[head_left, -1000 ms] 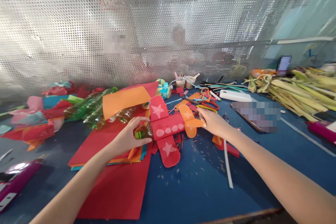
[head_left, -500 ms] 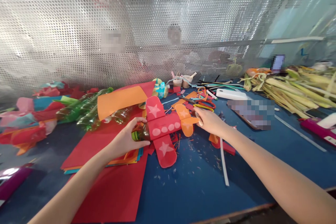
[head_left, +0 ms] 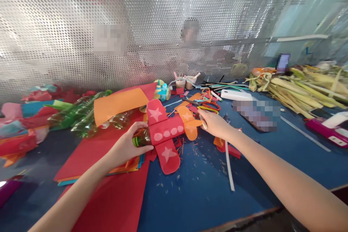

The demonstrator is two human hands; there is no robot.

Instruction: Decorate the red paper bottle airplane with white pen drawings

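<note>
A toy airplane (head_left: 165, 134) made from a plastic bottle wrapped in red foam lies on the blue table (head_left: 195, 195). It has red wings with pale stars and an orange tail. My left hand (head_left: 127, 145) is closed around the bottle's green-capped nose end. My right hand (head_left: 214, 124) is closed on the orange tail end, with a thin stick-like thing between its fingers that I cannot name.
Red and orange foam sheets (head_left: 108, 174) lie under my left arm. Green plastic bottles (head_left: 78, 117) sit at left, foam scraps and small cups (head_left: 185, 81) at the back, a bundle of yellow-green leaves (head_left: 299, 87) at right. A perforated metal screen (head_left: 152, 25) closes the far edge.
Both hands keep their hold on the airplane. The view has shifted, so everything sits slightly further left and up; the plane itself barely moved on the table.
</note>
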